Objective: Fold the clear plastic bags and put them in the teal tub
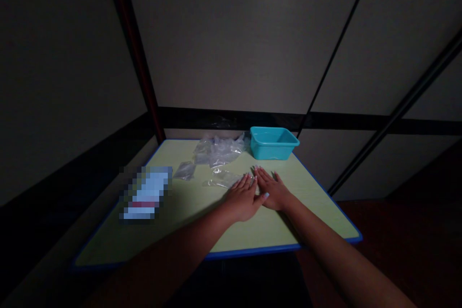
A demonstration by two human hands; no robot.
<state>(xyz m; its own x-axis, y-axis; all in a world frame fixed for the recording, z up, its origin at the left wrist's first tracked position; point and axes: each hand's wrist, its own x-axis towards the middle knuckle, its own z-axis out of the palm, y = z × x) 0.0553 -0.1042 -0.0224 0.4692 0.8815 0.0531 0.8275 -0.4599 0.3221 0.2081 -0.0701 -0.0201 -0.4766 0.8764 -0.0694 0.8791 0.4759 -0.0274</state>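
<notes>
My left hand [244,198] lies palm down, fingers stretched out, over the near right part of a clear plastic bag [223,177] that is spread on the table. Close beside it, my right hand [271,189] rests flat with its fingers extended at the bag's right end. The left thumb reaches across toward the right hand. Part of the bag is hidden under the fingers. A small folded clear plastic packet [185,171] lies further left. Behind these is a crumpled heap of clear plastic bags [221,149].
A turquoise plastic basin [274,150] stands at the table's back right corner. A blurred-out bluish-white item [149,192] lies by the left edge. The pale yellow-green table [195,221] has a blue rim and stands against panelled walls.
</notes>
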